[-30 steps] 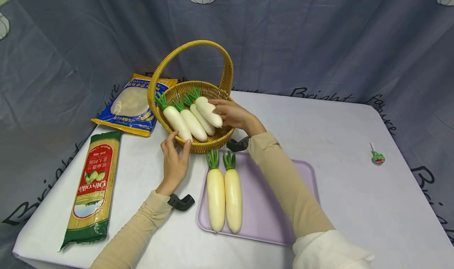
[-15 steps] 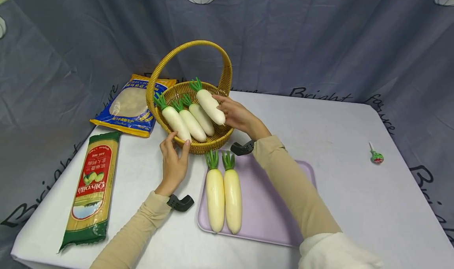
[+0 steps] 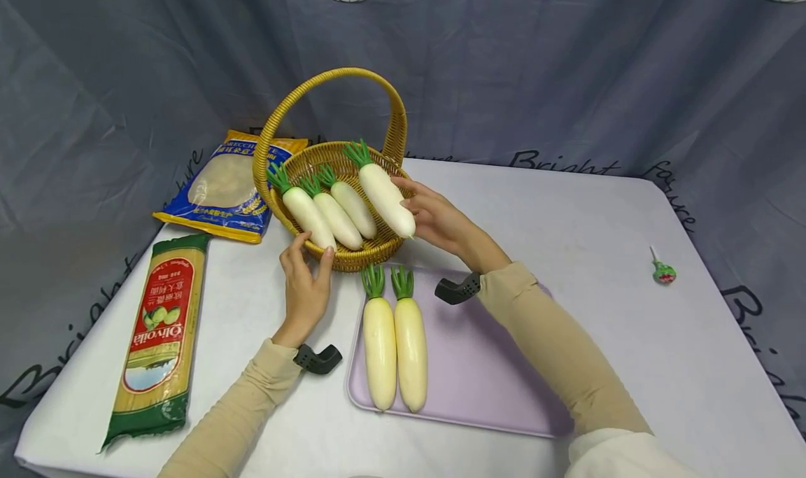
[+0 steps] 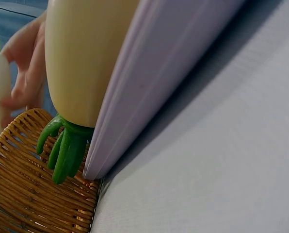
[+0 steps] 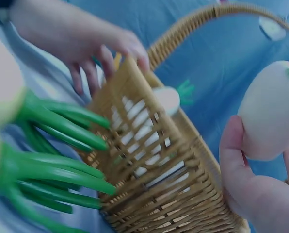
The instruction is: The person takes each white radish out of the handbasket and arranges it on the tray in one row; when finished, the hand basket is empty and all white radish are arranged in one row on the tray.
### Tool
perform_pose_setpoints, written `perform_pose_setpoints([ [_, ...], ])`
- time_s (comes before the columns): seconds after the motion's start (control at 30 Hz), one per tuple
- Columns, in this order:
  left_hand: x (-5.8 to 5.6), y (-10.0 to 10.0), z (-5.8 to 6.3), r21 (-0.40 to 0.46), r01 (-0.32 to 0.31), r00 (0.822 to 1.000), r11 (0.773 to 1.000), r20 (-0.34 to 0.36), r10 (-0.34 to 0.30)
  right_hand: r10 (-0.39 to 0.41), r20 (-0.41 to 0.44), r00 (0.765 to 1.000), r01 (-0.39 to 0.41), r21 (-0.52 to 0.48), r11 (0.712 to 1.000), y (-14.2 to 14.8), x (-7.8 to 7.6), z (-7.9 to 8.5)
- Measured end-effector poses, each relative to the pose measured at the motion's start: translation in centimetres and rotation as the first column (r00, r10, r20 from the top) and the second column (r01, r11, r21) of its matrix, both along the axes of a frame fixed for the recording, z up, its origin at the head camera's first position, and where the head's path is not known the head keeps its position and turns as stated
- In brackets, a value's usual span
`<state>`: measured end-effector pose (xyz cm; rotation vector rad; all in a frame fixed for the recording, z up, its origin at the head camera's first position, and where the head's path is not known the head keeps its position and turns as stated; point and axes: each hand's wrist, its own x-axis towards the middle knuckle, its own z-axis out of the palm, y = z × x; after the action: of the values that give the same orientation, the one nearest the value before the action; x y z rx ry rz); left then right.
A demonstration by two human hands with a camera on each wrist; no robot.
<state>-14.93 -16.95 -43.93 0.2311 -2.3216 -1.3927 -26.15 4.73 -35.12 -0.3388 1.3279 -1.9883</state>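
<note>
I have a white radish (image 3: 387, 201) pinched at its thicker, lower end between the thumb and fingers of my right hand (image 3: 443, 219). It slants over the right side of the basket (image 3: 360, 262), its green top (image 3: 357, 154) pointing away from me, near the foot of the arched handle (image 3: 395, 138). With my grip at one end, the leafy end has no support and could swing into the handle, so I should turn my wrist slowly and leave room there. The skin looks smooth; a firm, even pinch should do better than a hard squeeze.

My left hand (image 3: 305, 292) touches the near-left rim, thumb and fingers spread along it; whether they grip or only rest, I cannot tell. Light downward pressure there should stop the basket tipping if the radish knocks it. Three other radishes (image 3: 310, 217) lie inside, just beyond my left fingertips.

Nearer me, between my forearms, two cream radishes (image 3: 380, 352) lie side by side on a purple tray (image 3: 485, 373), partly under my right forearm; that sleeve should stay high. A spaghetti packet (image 3: 160, 331) lies left of my left hand, a blue bag (image 3: 220, 184) beyond it, and a lollipop (image 3: 664, 272) well right of my right hand.
</note>
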Motion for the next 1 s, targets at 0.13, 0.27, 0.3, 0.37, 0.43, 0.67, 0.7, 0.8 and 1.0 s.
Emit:
perform_pose_setpoints([
  [0.13,0.0,-0.1,0.0,0.001,-0.001,1.0,1.0,0.003,0.001,-0.004,-0.003,1.0,0.004,0.012,1.0,1.6,2.4,0.6],
  [0.27,-0.1,0.0,0.0,0.0,-0.005,1.0,1.0,0.003,0.005,-0.013,-0.041,0.999,0.016,0.062,0.998,3.6,5.1,0.7],
  [0.3,-0.1,0.0,-0.1,0.0,-0.006,1.0,1.0,0.003,0.006,-0.012,-0.053,0.999,0.016,0.073,0.997,4.1,5.7,0.6],
  [0.37,-0.1,0.0,-0.1,0.001,-0.007,1.0,1.0,0.002,0.007,-0.009,-0.076,0.997,0.016,0.098,0.995,5.3,7.0,0.3],
  [0.43,-0.1,0.0,-0.1,0.0,-0.008,1.0,1.0,0.003,0.008,-0.002,-0.098,0.995,0.013,0.113,0.994,6.4,8.2,-0.3],
  [0.67,-0.1,0.1,0.1,0.007,-0.004,1.0,1.0,0.005,0.004,-0.014,-0.2,0.98,0.071,0.28,0.957,9.2,11.6,-2.3],
  [0.7,-0.1,0.1,0.1,0.007,-0.004,1.0,1.0,0.009,0.004,-0.013,-0.214,0.977,0.081,0.309,0.948,9.4,12.1,-2.6],
  [0.8,0.0,0.1,0.1,0.006,-0.006,1.0,1.0,0.02,0.006,-0.006,-0.241,0.97,0.102,0.391,0.915,9.8,13.6,-3.6],
  [1.0,0.0,0.1,0.1,-0.002,-0.008,1.0,1.0,0.019,0.008,-0.015,-0.258,0.966,0.126,0.419,0.899,9.5,16.0,-5.2],
])
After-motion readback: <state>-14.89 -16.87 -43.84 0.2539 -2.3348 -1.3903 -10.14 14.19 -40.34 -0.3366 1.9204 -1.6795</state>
